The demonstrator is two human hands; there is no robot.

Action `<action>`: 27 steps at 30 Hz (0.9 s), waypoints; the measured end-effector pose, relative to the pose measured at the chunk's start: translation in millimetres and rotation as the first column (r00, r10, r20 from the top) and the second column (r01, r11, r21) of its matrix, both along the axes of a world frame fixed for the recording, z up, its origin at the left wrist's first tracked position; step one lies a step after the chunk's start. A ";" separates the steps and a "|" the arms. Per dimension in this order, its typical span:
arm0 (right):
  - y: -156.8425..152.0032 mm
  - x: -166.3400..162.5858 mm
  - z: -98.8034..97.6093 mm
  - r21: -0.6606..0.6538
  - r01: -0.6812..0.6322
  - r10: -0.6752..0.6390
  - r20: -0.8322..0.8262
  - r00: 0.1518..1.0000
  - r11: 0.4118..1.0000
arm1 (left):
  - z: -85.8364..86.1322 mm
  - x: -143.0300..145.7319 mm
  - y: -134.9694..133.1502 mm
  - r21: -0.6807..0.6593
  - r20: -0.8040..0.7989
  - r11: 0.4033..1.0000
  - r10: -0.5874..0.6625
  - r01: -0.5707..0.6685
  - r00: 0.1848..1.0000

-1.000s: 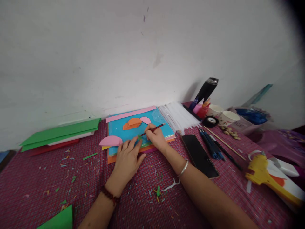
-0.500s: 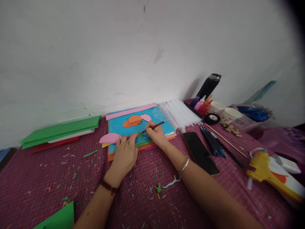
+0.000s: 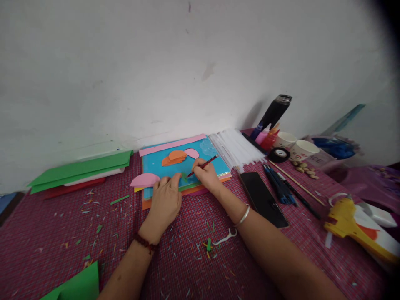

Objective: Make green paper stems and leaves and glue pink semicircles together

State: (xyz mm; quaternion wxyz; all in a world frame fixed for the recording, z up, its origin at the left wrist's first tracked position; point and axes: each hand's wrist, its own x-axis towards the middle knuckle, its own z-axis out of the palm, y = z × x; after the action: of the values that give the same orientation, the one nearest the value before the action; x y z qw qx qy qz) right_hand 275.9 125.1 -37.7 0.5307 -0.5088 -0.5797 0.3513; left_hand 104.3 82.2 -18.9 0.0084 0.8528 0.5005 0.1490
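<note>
My right hand [image 3: 204, 174] grips a dark red pencil [image 3: 208, 161], its tip down at a small green paper piece [image 3: 184, 176]. That piece lies on a blue plastic-covered sheet [image 3: 156, 163]. My left hand [image 3: 165, 196] rests on the sheet's near edge, fingers bent, with thumb and fingertips against the green piece's left side; whether it pinches anything is hidden. Orange paper half-circles [image 3: 175, 157] and a pink paper half-circle [image 3: 191, 153] lie farther back on the sheet. A larger pink half-circle [image 3: 145, 180] sits left of my left hand.
Green folded paper [image 3: 84, 167] lies at the left. To the right are white strips [image 3: 236, 146], a phone [image 3: 263, 200], pens [image 3: 279, 186], black tape [image 3: 279, 154], paper cups [image 3: 303, 150], a black bottle [image 3: 276, 111] and a yellow glue gun [image 3: 346, 221]. Paper scraps litter the checked cloth [image 3: 125, 233].
The pencil has shifted slightly, its tip now lower on the green piece and its shaft more steeply tilted. My left hand stays almost in place.
</note>
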 end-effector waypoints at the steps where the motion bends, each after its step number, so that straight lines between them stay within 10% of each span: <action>1: -0.1 0.2 0.3 0.000 -0.007 0.007 -0.003 1.000 1.000 | 0.1 0.2 -0.1 0.001 -0.001 1.000 0.003 -0.003 1.000; 27: -7.0 1.1 7.1 -0.042 -0.060 0.059 -0.035 0.998 0.997 | -7.1 -8.1 -5.4 0.032 -0.080 0.994 -0.102 0.104 0.992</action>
State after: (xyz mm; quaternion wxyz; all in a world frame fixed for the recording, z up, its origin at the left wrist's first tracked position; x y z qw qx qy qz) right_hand 277.1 118.1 -30.7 0.5186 -0.4967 -0.5778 0.3879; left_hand 96.2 76.8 -26.0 -0.0189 0.8826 0.4530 0.1240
